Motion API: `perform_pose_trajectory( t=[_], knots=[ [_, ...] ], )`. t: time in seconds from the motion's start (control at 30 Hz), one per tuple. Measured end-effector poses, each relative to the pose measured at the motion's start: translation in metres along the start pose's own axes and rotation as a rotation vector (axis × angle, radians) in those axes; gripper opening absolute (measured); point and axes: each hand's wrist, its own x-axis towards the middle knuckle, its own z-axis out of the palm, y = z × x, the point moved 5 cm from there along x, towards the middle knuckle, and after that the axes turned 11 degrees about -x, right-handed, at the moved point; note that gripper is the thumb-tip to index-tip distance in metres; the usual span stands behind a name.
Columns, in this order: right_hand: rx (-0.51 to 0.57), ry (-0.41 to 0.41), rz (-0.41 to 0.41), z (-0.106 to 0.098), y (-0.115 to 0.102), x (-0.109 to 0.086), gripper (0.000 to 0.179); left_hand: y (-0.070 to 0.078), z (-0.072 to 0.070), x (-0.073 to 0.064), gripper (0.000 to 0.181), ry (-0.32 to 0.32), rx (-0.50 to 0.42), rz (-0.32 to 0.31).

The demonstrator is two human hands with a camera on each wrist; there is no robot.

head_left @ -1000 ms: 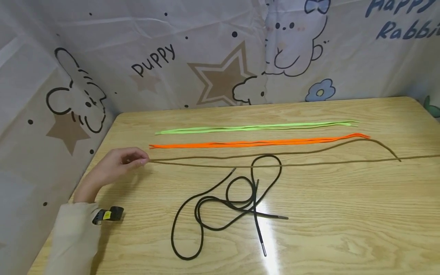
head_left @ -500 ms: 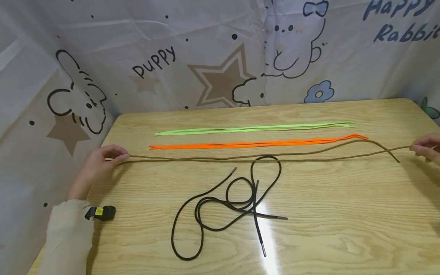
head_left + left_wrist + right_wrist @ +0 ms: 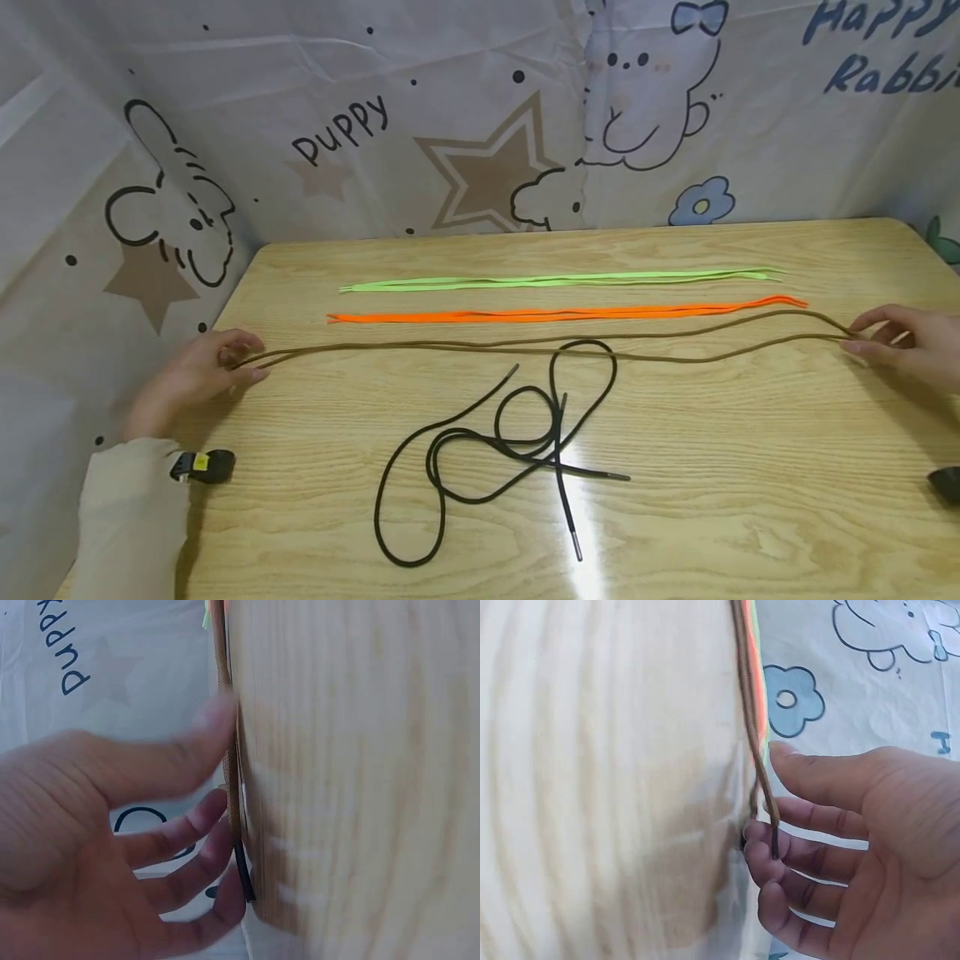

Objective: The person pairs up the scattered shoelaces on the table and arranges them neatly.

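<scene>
A brown shoelace lies doubled across the table, in front of a flat orange shoelace and a flat green one. My left hand is at its left end, thumb and fingers spread apart around the strands. In the left wrist view, a dark tip of the shoelace lies by the fingertips. At the right end is my right hand. In the right wrist view, the shoelace's end lies against the fingers, while the thumb stands apart from them.
A black round shoelace lies in loose loops at the table's middle, one loop passing under the brown strands. The wooden table meets a printed cloth backdrop at the back and left.
My left hand has moved left and its fingers have parted. My right hand has entered from the right, bringing the loose strand's end beside the other, and its thumb and fingers have parted.
</scene>
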Motion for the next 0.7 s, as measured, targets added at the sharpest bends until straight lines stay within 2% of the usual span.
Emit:
perform_pose_trajectory(
  t=[0.1,0.2,0.33,0.6,0.7],
  knots=[
    [-0.055,-0.043,0.011,0.003,-0.006,0.001,0.049,0.000,0.001,0.002,0.021,0.023,0.013,0.024],
    [-0.083,0.015,-0.036,0.004,-0.011,0.002,0.031,0.001,0.005,0.005,0.007,0.053,0.041,0.049],
    [-0.124,0.116,-0.098,0.003,-0.011,0.002,0.007,0.000,0.008,0.008,0.003,0.055,0.074,0.065],
    [-0.080,0.272,-0.147,-0.002,-0.004,-0.002,0.009,0.007,0.009,0.011,0.003,0.073,0.088,0.077],
    [-0.118,0.291,-0.113,-0.007,-0.011,-0.004,0.013,0.012,0.010,0.013,0.004,0.074,0.096,0.081]
  ],
)
